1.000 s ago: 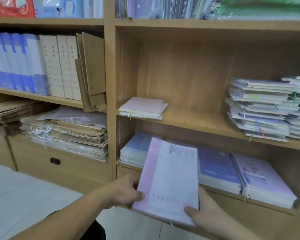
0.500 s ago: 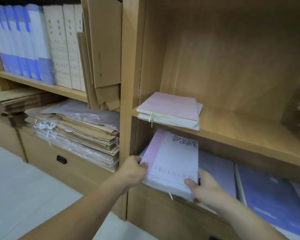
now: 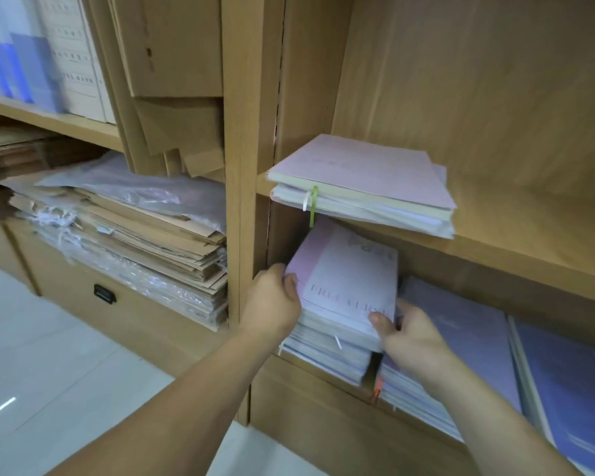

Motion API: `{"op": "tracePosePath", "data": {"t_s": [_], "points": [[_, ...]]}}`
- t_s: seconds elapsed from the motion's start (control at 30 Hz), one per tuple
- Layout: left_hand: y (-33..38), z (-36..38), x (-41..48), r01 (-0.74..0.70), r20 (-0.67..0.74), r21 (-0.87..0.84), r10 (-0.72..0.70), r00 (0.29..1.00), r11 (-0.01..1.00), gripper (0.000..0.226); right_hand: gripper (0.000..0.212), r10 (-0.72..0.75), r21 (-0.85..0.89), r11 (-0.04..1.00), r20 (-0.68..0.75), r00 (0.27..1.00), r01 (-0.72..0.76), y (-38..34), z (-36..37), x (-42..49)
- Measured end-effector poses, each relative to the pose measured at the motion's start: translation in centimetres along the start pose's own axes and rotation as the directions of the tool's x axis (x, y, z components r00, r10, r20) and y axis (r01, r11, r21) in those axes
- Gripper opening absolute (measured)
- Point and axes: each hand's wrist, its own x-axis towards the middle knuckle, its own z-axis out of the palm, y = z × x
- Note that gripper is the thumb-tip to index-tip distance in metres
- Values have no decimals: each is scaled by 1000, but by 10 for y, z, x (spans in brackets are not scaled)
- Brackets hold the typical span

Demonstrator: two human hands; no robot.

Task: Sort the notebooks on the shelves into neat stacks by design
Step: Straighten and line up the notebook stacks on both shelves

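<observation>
Head view: left hand [image 3: 272,304] and right hand [image 3: 409,338] pinch the pink notebook's [image 3: 344,283] near corners, squaring it onto the stack [image 3: 327,355] beneath.

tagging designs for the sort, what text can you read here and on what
"FREE VERSE", last letters faint: front cover of the pink and white notebook.
Larger print at that cover's top: too blurred to read.
Grid labels on the white binders: too small to read.

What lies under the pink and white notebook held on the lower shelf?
A stack of notebooks, only its front edges showing, sits under the pink and white notebook. Their covers are hidden, designs unknown.
</observation>
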Motion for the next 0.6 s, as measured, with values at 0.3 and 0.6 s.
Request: {"op": "tracePosePath", "data": {"t_s": [0.3,0.6], "points": [[3,-17,-14,-66,-7,347,73,997,935,15,26,79,-69,994,-20,997,-80,-1,7,-11],[-47,-32,-30,296,295,80,-306,905,952,58,33,184,-68,982,111,977,-177,-13,1,-24]]}}
